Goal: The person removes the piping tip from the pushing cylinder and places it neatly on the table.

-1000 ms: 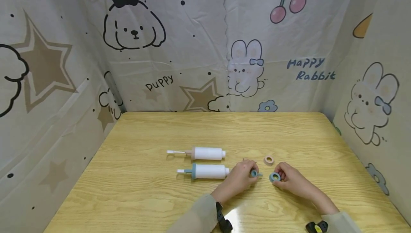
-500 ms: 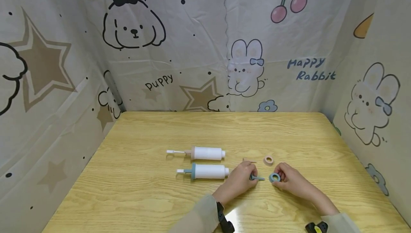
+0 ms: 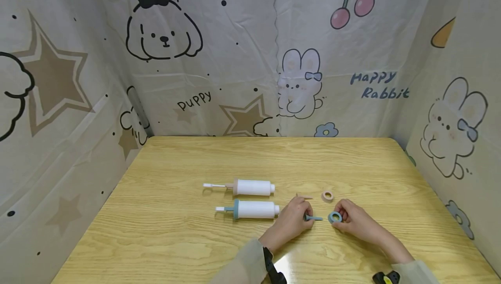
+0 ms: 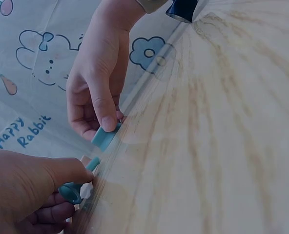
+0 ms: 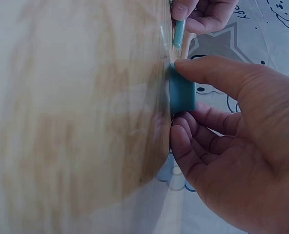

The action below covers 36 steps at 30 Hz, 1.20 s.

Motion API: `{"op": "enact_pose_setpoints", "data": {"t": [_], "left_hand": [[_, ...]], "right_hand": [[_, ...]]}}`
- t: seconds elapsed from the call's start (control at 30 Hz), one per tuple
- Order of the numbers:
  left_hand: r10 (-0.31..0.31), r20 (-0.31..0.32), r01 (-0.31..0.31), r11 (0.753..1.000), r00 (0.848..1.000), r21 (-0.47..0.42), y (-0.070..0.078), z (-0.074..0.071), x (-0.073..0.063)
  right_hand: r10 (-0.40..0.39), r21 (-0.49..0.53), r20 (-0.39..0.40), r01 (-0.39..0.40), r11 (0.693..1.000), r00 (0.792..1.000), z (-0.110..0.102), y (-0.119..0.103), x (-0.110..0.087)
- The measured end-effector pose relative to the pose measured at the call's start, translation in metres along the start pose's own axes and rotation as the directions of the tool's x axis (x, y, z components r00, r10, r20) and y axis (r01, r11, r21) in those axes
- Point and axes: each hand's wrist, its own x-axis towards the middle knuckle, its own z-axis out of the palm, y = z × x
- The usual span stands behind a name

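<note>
My left hand pinches a small teal piece with a cup-like end and a thin stem, the stem pointing right. In the left wrist view its round hollow end shows between thumb and fingers. Just to the right, my right hand holds a teal ring between thumb and fingers, low at the tabletop. The right wrist view shows the ring's smooth outer wall. The stem tip and the ring are a short gap apart. Left of my left hand lies a white cylinder with a teal collar.
Behind it lies a matching white cylinder with a beige collar. A beige ring and a thin beige piece lie just beyond my hands. The wooden table is enclosed by a printed curtain.
My left hand has tilted the teal stemmed piece, so its cup opening no longer faces up and the stem lies lower, toward the ring. My right hand has barely moved.
</note>
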Motion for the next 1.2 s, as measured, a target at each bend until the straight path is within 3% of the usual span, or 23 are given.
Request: {"op": "enact_pose_setpoints", "data": {"t": [0.23, 0.4, 0.57, 0.7, 0.83, 1.0, 1.1, 1.2], "left_hand": [[-0.007, 0.007, 0.007, 1.0, 1.0, 0.014, -0.001, -0.001, 0.0], [-0.009, 0.005, 0.009, 1.0, 1.0, 0.022, 0.003, -0.004, -0.001], [0.023, -0.07, -0.023, 1.0, 0.997, 0.0, 0.008, -0.01, -0.001], [0.08, -0.162, -0.081, 0.997, 0.984, -0.001, 0.009, -0.018, -0.003], [0.136, -0.277, -0.144, 0.989, 0.951, -0.01, 0.005, -0.027, -0.007], [0.174, -0.447, -0.2, 0.98, 0.877, -0.012, -0.004, -0.038, -0.01], [0.163, -0.515, -0.19, 0.982, 0.842, 0.001, -0.012, -0.045, -0.012], [0.133, -0.546, -0.153, 0.988, 0.827, 0.008, -0.022, -0.052, -0.013]], "right_hand": [[0.025, 0.007, -0.016, -0.024, 1.0, 1.0, 0.0, -0.001, 0.0], [0.072, -0.008, -0.078, -0.073, 0.997, 0.994, -0.003, 0.0, -0.003], [0.067, -0.083, -0.205, -0.085, 0.993, 0.977, -0.008, 0.001, -0.003], [0.024, -0.115, -0.289, -0.06, 0.992, 0.957, -0.011, -0.003, 0.001], [-0.025, -0.126, -0.347, -0.02, 0.992, 0.938, -0.011, -0.009, 0.007], [-0.093, -0.163, -0.432, 0.024, 0.986, 0.897, -0.009, -0.019, 0.013], [-0.156, -0.191, -0.478, 0.072, 0.979, 0.864, -0.005, -0.025, 0.015], [-0.216, -0.226, -0.507, 0.112, 0.968, 0.834, -0.001, -0.03, 0.018]]}}
